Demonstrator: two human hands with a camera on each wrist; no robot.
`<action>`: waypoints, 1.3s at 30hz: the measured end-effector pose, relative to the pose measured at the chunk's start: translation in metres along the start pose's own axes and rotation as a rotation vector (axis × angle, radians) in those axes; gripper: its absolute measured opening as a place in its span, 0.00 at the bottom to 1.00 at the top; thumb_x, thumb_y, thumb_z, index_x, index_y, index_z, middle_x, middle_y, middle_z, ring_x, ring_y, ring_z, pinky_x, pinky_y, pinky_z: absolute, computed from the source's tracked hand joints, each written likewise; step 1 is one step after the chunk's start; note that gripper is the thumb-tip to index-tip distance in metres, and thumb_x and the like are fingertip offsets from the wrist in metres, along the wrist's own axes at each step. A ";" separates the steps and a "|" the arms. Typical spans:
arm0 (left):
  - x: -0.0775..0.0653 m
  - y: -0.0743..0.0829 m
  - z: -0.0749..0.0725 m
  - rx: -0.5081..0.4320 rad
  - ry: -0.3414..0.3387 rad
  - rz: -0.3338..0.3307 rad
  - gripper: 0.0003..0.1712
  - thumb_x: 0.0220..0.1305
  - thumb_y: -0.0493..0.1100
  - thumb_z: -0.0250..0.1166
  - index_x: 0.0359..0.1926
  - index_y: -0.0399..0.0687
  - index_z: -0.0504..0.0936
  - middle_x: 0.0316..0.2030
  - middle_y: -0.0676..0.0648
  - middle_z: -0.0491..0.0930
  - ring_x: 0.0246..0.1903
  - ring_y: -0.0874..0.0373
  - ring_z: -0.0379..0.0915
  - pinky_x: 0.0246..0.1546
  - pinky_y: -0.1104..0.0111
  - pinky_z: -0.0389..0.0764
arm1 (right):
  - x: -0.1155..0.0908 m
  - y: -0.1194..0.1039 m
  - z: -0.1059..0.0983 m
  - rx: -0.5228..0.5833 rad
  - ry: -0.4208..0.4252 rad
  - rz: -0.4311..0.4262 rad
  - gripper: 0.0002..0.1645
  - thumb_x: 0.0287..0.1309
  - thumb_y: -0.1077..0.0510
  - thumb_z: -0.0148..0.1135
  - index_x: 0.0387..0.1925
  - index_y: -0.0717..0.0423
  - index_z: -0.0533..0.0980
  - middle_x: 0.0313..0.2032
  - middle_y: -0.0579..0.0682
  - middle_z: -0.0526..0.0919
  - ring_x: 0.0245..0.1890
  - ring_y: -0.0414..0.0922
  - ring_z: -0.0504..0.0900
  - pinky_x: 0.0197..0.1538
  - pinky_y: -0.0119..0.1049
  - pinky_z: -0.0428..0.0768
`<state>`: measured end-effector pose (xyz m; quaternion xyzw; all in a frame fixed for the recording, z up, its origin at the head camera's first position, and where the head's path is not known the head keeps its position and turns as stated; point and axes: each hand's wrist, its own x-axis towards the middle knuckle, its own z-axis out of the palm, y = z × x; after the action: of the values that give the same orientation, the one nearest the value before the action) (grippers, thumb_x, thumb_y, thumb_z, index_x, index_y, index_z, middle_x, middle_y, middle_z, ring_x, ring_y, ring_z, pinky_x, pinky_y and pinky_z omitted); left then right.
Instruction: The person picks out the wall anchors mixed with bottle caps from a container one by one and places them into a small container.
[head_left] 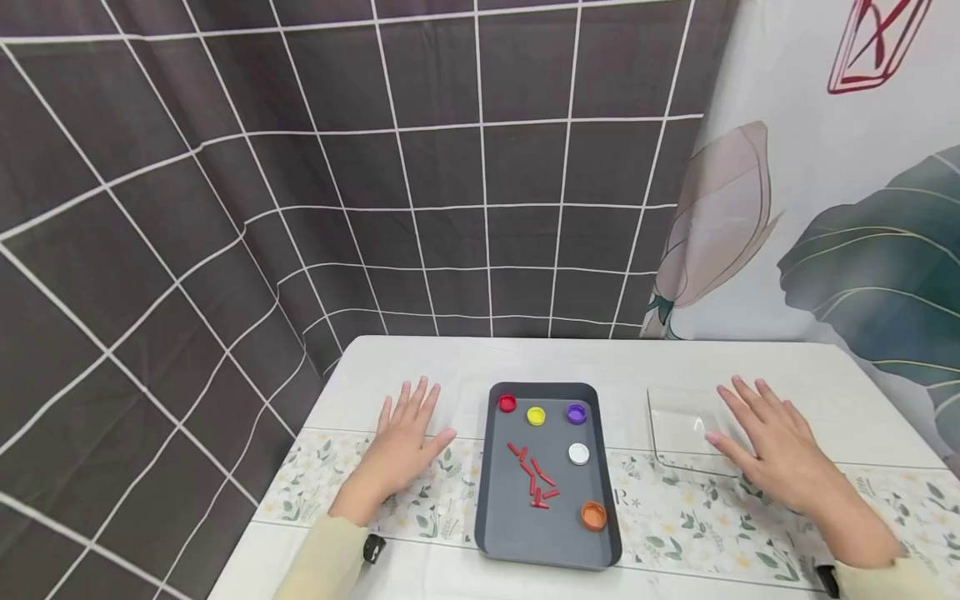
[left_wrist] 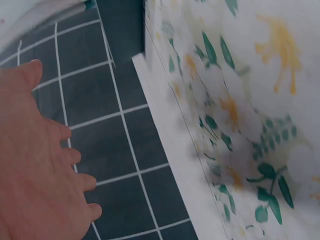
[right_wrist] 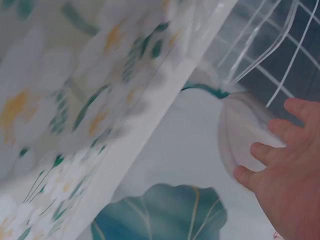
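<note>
At the near edge of the view, with clock positions taken about the centre of the grey tray [head_left: 517,533], a pale yellow left sleeve [head_left: 322,558] lay at eight o'clock and its matching right sleeve [head_left: 885,577] between three and four. Within the tray, an orange cap [head_left: 593,516] sat at four o'clock, several short red sticks [head_left: 536,466] lay scattered around the middle, and a white cap [head_left: 578,453] sat at two. The left hand [head_left: 401,450], at nine o'clock, was well apart from the tray, its fingers spread wide. The right hand [head_left: 780,454], at three, was likewise spread wide, just beside a clear box [head_left: 678,429]; whether its thumb touched the box could not be told. Farther up the tray stood a yellow cap [head_left: 536,416] close to twelve, a purple cap [head_left: 576,413] at one and a red cap [head_left: 507,403] at eleven. Beyond ran the bare white far end of the desk [head_left: 450,358], which bore a leaf-and-flower band nearer the viewer. Farthest, a dark curtain [head_left: 442,167] with a white grid filled ten to twelve o'clock; a pale leaf-printed curtain [head_left: 825,167] hung toward two.
</note>
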<state>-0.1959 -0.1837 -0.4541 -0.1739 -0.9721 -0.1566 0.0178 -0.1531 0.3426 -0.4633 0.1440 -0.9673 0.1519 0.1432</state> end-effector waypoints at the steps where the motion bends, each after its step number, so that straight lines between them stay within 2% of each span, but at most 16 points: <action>1: -0.001 0.003 0.000 -0.003 0.006 0.012 0.46 0.76 0.67 0.46 0.82 0.50 0.45 0.81 0.43 0.39 0.80 0.44 0.26 0.76 0.43 0.29 | 0.000 -0.003 0.000 0.000 0.010 -0.017 0.47 0.72 0.44 0.58 0.79 0.59 0.50 0.80 0.62 0.43 0.80 0.58 0.31 0.75 0.61 0.25; 6: -0.004 0.014 -0.001 -0.005 0.011 0.057 0.45 0.75 0.67 0.47 0.82 0.51 0.48 0.81 0.43 0.41 0.80 0.45 0.27 0.76 0.43 0.33 | 0.003 -0.019 0.002 0.019 0.050 -0.089 0.47 0.69 0.45 0.62 0.79 0.56 0.54 0.79 0.60 0.49 0.81 0.54 0.35 0.77 0.56 0.28; 11: -0.005 0.021 0.000 -0.008 0.001 0.084 0.45 0.75 0.67 0.48 0.82 0.51 0.48 0.81 0.45 0.39 0.79 0.47 0.25 0.76 0.43 0.33 | 0.007 -0.033 0.006 0.052 0.067 -0.130 0.46 0.67 0.46 0.65 0.79 0.52 0.56 0.76 0.63 0.57 0.81 0.54 0.40 0.79 0.51 0.30; 16: -0.004 0.028 0.000 -0.003 0.015 0.105 0.45 0.75 0.67 0.49 0.81 0.51 0.49 0.81 0.45 0.40 0.80 0.45 0.27 0.76 0.41 0.36 | 0.012 -0.043 0.011 0.054 0.062 -0.162 0.45 0.66 0.46 0.66 0.78 0.52 0.59 0.74 0.64 0.61 0.81 0.53 0.42 0.79 0.46 0.30; 21: -0.007 0.035 0.001 -0.012 -0.006 0.106 0.46 0.74 0.69 0.49 0.82 0.52 0.49 0.81 0.48 0.36 0.80 0.46 0.25 0.76 0.43 0.33 | 0.015 -0.052 0.017 0.060 0.066 -0.199 0.43 0.65 0.46 0.67 0.75 0.53 0.63 0.73 0.62 0.63 0.80 0.53 0.46 0.79 0.40 0.30; 24: -0.008 0.038 0.002 -0.011 -0.025 0.103 0.46 0.74 0.69 0.48 0.82 0.56 0.46 0.81 0.51 0.33 0.79 0.48 0.23 0.76 0.45 0.31 | 0.017 -0.058 0.020 0.089 0.071 -0.212 0.41 0.64 0.47 0.68 0.74 0.53 0.66 0.73 0.62 0.65 0.78 0.57 0.51 0.79 0.45 0.36; 26: -0.010 0.041 0.003 -0.009 -0.029 0.106 0.46 0.74 0.70 0.48 0.82 0.57 0.45 0.81 0.52 0.33 0.79 0.49 0.23 0.76 0.45 0.32 | 0.018 -0.062 0.022 0.113 0.074 -0.219 0.40 0.62 0.48 0.70 0.72 0.52 0.68 0.72 0.62 0.66 0.76 0.60 0.55 0.78 0.53 0.44; 29: -0.012 0.045 0.005 0.004 -0.038 0.115 0.47 0.73 0.71 0.47 0.82 0.58 0.44 0.81 0.52 0.33 0.79 0.50 0.23 0.76 0.44 0.33 | 0.021 -0.070 0.025 0.134 0.084 -0.242 0.39 0.59 0.49 0.73 0.70 0.51 0.71 0.69 0.61 0.69 0.71 0.64 0.62 0.70 0.64 0.59; 33: -0.015 0.050 0.009 0.009 -0.048 0.132 0.47 0.73 0.70 0.48 0.82 0.55 0.46 0.81 0.49 0.36 0.80 0.47 0.25 0.76 0.42 0.35 | 0.026 -0.079 0.030 0.147 0.092 -0.292 0.38 0.56 0.50 0.75 0.67 0.50 0.74 0.66 0.59 0.72 0.66 0.64 0.68 0.60 0.63 0.67; 39: -0.019 0.056 0.014 0.012 -0.092 0.127 0.49 0.72 0.72 0.47 0.82 0.51 0.48 0.81 0.48 0.37 0.80 0.47 0.25 0.76 0.43 0.35 | 0.032 -0.089 0.036 0.163 0.052 -0.315 0.36 0.57 0.50 0.74 0.67 0.50 0.75 0.65 0.56 0.73 0.65 0.58 0.70 0.60 0.59 0.70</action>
<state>-0.1585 -0.1358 -0.4524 -0.2422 -0.9597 -0.1414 -0.0158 -0.1616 0.2418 -0.4632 0.3010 -0.9132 0.2091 0.1780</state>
